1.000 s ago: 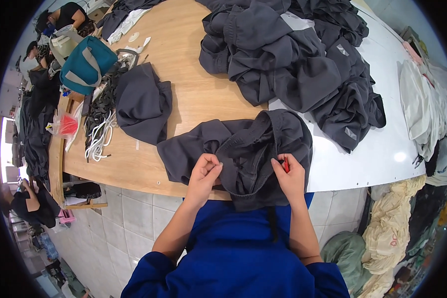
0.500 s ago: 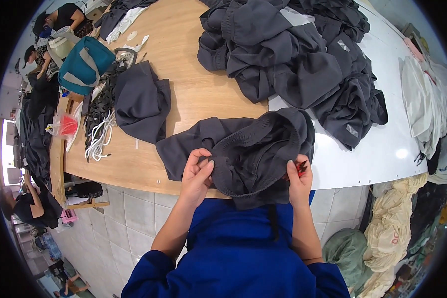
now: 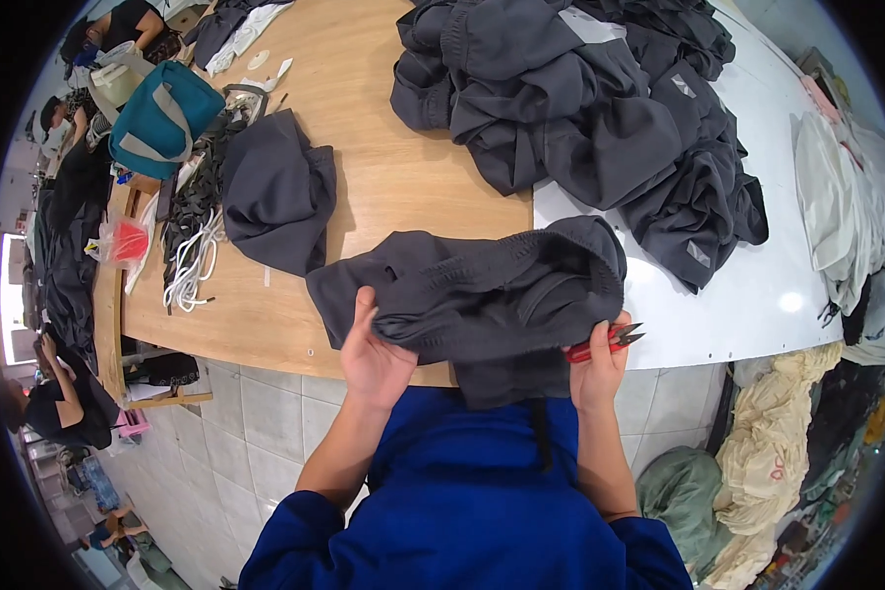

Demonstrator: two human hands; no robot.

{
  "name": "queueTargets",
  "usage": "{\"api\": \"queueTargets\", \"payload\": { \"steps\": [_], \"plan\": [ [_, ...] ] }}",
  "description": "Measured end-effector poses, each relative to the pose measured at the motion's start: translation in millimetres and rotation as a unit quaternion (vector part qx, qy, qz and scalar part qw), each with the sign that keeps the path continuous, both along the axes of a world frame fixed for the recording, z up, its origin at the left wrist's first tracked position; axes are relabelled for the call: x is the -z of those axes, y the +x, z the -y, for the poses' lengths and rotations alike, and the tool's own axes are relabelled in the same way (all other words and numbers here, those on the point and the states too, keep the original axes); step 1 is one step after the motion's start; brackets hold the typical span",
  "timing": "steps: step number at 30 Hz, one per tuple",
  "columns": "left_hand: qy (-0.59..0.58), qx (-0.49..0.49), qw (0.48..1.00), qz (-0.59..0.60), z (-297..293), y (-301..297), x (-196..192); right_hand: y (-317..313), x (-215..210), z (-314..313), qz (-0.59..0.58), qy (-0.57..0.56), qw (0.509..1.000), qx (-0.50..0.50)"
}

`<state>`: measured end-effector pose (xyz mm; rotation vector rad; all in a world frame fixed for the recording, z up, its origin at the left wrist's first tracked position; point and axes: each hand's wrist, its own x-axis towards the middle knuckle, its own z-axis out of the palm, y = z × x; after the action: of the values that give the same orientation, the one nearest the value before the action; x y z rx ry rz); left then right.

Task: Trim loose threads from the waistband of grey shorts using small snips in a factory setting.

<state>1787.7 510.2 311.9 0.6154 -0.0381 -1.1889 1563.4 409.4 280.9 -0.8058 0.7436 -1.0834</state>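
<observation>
A dark grey garment with a gathered elastic waistband (image 3: 492, 295) lies across the table's front edge, part of it hanging over. At its left front, my left hand (image 3: 379, 362) is palm up with the thumb stretched out. Its other fingers run under the waistband's edge and are partly hidden. My right hand (image 3: 600, 369) is closed around red-handled thread snips (image 3: 615, 340), blades pointing right, and touches the garment's right front edge. Whether its fingers also pinch the cloth, I cannot tell.
Another grey piece (image 3: 280, 192) lies to the left, near white cords (image 3: 195, 265) and a teal bag (image 3: 165, 118). A big heap of grey garments (image 3: 560, 98) covers the far right. Cream cloth (image 3: 772, 442) is piled beyond the table's right front. Other people work at far left.
The waistband opening has flattened and its front edge has moved up. My left hand has gone from a pinch to thumb out. The snips now show clearly, pointing right.
</observation>
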Motion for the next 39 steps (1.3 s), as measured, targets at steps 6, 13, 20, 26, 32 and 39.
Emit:
{"api": "queueTargets", "payload": {
  "steps": [6,13,20,26,32,39],
  "plan": [
    [-0.117,0.000,0.988,-0.099,-1.9,4.3,10.1,2.5,2.6,2.1,0.085,0.021,0.995,0.043],
    [-0.003,-0.035,0.998,0.061,-0.7,2.4,-1.1,0.2,1.1,3.0,0.089,0.008,0.996,-0.008],
    [0.098,-0.042,0.737,0.668,8.5,7.9,1.5,0.4,-1.6,-1.3,0.045,-0.016,0.999,-0.025],
    [0.004,0.009,0.891,0.454,30.0,10.8,-36.0,-1.2,-23.4,15.8,0.051,0.070,0.992,0.088],
    [0.092,-0.052,0.844,0.525,21.1,50.7,-35.1,-1.8,-33.9,35.5,0.101,0.032,0.991,0.079],
    [0.200,-0.042,0.828,0.522,-2.1,76.2,-3.7,-2.7,-18.7,26.0,0.013,0.026,1.000,-0.003]
  ]
}}
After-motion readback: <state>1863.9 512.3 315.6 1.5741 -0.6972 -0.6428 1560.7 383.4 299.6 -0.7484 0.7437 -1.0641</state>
